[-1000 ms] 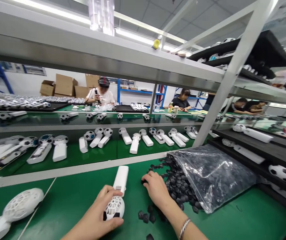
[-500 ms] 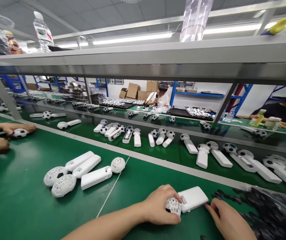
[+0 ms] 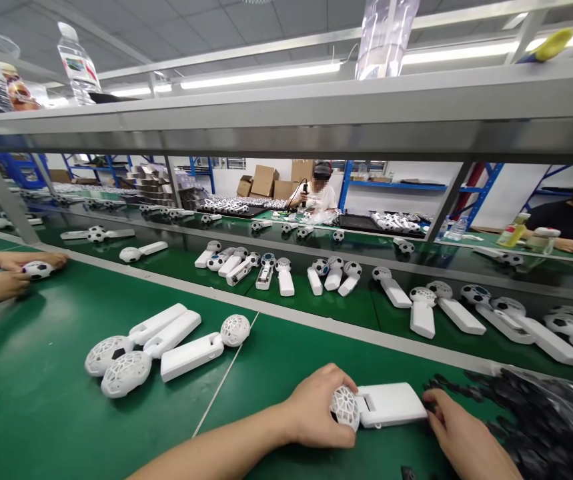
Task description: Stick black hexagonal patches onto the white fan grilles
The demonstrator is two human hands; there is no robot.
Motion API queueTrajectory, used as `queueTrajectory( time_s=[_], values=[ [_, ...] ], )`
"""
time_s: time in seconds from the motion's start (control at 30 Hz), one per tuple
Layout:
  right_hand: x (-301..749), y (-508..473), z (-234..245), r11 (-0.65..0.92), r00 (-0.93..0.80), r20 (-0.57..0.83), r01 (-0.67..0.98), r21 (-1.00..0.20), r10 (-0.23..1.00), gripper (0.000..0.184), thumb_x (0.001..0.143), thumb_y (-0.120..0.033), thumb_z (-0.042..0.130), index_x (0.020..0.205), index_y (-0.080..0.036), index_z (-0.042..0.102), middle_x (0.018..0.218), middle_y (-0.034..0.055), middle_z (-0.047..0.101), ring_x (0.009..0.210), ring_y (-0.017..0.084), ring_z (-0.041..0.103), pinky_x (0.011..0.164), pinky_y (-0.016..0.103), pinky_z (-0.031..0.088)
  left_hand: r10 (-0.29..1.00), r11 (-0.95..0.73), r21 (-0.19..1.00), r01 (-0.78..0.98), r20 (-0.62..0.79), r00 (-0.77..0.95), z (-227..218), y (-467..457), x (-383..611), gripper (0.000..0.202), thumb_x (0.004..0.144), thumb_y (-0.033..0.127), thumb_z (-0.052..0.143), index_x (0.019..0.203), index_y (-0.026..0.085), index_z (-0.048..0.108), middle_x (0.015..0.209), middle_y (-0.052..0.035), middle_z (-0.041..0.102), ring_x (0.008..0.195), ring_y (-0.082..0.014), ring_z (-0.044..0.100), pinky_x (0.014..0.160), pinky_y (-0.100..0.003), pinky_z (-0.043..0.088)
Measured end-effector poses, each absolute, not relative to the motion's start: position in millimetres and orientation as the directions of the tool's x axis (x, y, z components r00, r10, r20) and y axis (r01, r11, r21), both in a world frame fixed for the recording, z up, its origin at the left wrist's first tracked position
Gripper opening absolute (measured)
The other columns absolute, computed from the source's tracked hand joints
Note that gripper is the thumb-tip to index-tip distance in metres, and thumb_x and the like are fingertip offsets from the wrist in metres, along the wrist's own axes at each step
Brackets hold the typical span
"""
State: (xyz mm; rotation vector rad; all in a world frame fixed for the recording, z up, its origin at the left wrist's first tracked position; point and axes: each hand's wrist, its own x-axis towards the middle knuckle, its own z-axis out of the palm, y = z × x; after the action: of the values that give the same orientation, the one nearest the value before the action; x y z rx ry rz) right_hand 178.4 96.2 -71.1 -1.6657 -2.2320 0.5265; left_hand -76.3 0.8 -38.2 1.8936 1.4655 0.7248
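My left hand (image 3: 316, 410) is wrapped round the white ball-shaped head of a hand-held fan (image 3: 379, 407) that lies flat on the green bench (image 3: 91, 427). My right hand (image 3: 461, 433) rests at the far end of the fan's white handle, fingers curled beside a pile of small black parts (image 3: 471, 387); whether anything is between those fingers is hidden. Three more white fans (image 3: 161, 343) lie together to the left.
A bag of black parts (image 3: 556, 420) lies at the right. Behind a grey rail, a green belt (image 3: 356, 307) carries several fans. A co-worker's hands (image 3: 1, 273) hold a football-patterned fan at far left. Other people sit at benches beyond. A metal shelf (image 3: 286, 120) runs overhead.
My view swung left from the bag towards the bench. The left hand stays on the fan head; the right hand moved from the black parts to the handle's end.
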Motion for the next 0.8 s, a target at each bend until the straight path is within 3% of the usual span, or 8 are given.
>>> queueTrajectory(
  time_s=[0.17, 0.33, 0.57, 0.73, 0.8],
  values=[
    [180, 90, -62, 0.214, -0.237, -0.016, 0.903, -0.373, 0.971, 0.016, 0.082, -0.039, 0.036, 0.075, -0.027, 0.045, 0.073, 0.0031, 0.064, 0.06, 0.022, 0.06, 0.049, 0.029, 0.04, 0.968, -0.209, 0.763, 0.612, 0.071, 0.242, -38, 0, -78, 0.053, 0.053, 0.027, 0.065, 0.104, 0.026, 0.05, 0.102, -0.0019, 0.049, 0.092, -0.0213, 0.051, 0.077, -0.029, 0.044],
    [181, 91, -60, 0.194, -0.211, 0.02, 0.851, -0.489, 0.977, 0.025, 0.081, -0.045, 0.04, 0.096, -0.029, 0.052, 0.097, 0.0055, 0.066, 0.084, 0.024, 0.063, 0.057, 0.029, 0.047, 0.974, -0.18, 0.78, 0.599, 0.058, 0.218, -37, 0, -77, 0.051, 0.056, 0.03, 0.067, 0.104, 0.025, 0.051, 0.102, -0.0021, 0.049, 0.093, -0.0208, 0.05, 0.08, -0.03, 0.043],
    [164, 76, -54, 0.325, -0.275, 0.179, 0.704, -0.631, 0.945, 0.034, 0.081, -0.047, 0.043, 0.106, -0.026, 0.054, 0.101, 0.0061, 0.065, 0.092, 0.021, 0.062, 0.066, 0.024, 0.05, 0.956, -0.254, 0.779, 0.574, 0.11, 0.274, -36, 1, -78, 0.051, 0.052, 0.021, 0.068, 0.102, 0.022, 0.055, 0.101, -0.0029, 0.051, 0.093, -0.02, 0.052, 0.083, -0.029, 0.043],
    [144, 50, -44, 0.501, -0.421, 0.294, 0.564, -0.656, 0.858, 0.021, 0.086, -0.04, 0.044, 0.092, -0.025, 0.057, 0.096, 0.0047, 0.064, 0.085, 0.018, 0.061, 0.068, 0.023, 0.048, 0.948, -0.281, 0.767, 0.577, 0.126, 0.294, -36, 1, -79, 0.051, 0.054, 0.02, 0.066, 0.104, 0.022, 0.054, 0.1, -0.0024, 0.051, 0.092, -0.0199, 0.051, 0.083, -0.029, 0.043],
    [137, 40, -38, 0.594, -0.461, 0.389, 0.486, -0.641, 0.798, 0.018, 0.087, -0.034, 0.044, 0.088, -0.023, 0.058, 0.097, 0.0058, 0.062, 0.09, 0.019, 0.058, 0.077, 0.027, 0.046, 0.939, -0.306, 0.759, 0.575, 0.142, 0.312, -35, 0, -79, 0.05, 0.056, 0.019, 0.064, 0.105, 0.022, 0.053, 0.099, -0.0022, 0.051, 0.092, -0.0196, 0.051, 0.082, -0.03, 0.042]
  ],
)
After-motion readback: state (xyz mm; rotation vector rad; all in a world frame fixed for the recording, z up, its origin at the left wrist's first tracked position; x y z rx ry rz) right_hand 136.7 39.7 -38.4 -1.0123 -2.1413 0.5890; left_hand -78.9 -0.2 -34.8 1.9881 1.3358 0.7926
